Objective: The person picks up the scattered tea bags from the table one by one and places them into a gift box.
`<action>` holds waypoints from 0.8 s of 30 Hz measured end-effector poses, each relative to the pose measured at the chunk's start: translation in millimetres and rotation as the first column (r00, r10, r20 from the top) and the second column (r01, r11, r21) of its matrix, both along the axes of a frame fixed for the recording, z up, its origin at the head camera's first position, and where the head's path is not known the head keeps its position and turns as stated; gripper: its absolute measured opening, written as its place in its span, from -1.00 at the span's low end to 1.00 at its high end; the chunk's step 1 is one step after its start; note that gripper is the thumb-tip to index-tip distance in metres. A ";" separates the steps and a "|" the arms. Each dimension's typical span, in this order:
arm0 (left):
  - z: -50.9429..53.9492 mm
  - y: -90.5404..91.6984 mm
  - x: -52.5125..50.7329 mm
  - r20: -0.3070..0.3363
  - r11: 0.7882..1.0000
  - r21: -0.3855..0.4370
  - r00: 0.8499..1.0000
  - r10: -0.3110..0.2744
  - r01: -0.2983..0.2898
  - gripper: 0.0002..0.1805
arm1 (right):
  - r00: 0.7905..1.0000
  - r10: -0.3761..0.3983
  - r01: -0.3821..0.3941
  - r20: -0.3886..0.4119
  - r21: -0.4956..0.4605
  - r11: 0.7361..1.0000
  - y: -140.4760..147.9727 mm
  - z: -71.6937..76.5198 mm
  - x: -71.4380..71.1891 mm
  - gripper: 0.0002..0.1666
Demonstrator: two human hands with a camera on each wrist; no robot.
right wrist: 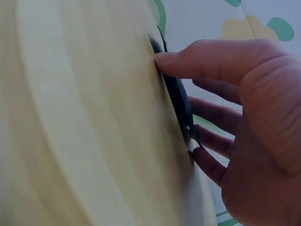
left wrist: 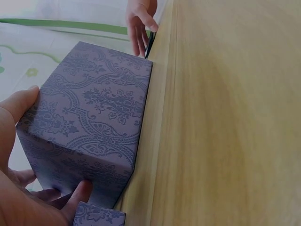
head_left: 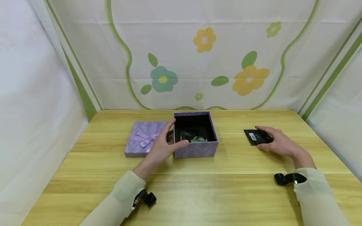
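Observation:
A purple patterned gift box (head_left: pixel 195 150) stands without its lid; inside lies a dark packet with a green print (head_left: pixel 198 139). My left hand (head_left: pixel 160 145) is spread round the box's left front corner, thumb touching the front wall and fingers along the left side. The left wrist view shows these fingers (left wrist: pixel 81 194) fairly straight against the box. To the right, a flat black packet (head_left: pixel 258 137) with a white barcode label lies on the table. My right hand (head_left: pixel 282 145) holds it by its edges, thumb (right wrist: pixel 171 63) on the near edge and fingers opposite.
The box lid (head_left: pixel 138 147) with a ribbon bow lies just left of the box, partly behind the left hand. Underneath is a wooden table (head_left: pixel 203 194). A white flowered cloth (head_left: pixel 181 37) hangs behind it, with pale cloth at both sides.

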State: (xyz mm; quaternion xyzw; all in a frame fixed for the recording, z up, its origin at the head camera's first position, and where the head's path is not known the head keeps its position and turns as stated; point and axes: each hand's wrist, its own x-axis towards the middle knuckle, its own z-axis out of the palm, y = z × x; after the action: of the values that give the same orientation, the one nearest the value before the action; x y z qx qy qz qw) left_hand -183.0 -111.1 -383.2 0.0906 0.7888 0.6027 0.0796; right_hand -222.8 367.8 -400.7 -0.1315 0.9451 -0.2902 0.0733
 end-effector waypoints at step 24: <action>-1.7 -1.0 -1.2 0.002 1.000 0.000 1.000 -0.008 0.008 0.11 | 0.999 -0.032 0.034 -0.017 0.155 0.987 -4.8 0.9 -0.9 0.04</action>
State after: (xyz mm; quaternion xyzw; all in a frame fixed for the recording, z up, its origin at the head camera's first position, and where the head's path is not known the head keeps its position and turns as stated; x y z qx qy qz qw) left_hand -184.2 -112.0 -385.0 0.0934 0.7882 0.6027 0.0827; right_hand -223.7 363.0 -399.8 -0.1116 0.9674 -0.2158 0.0715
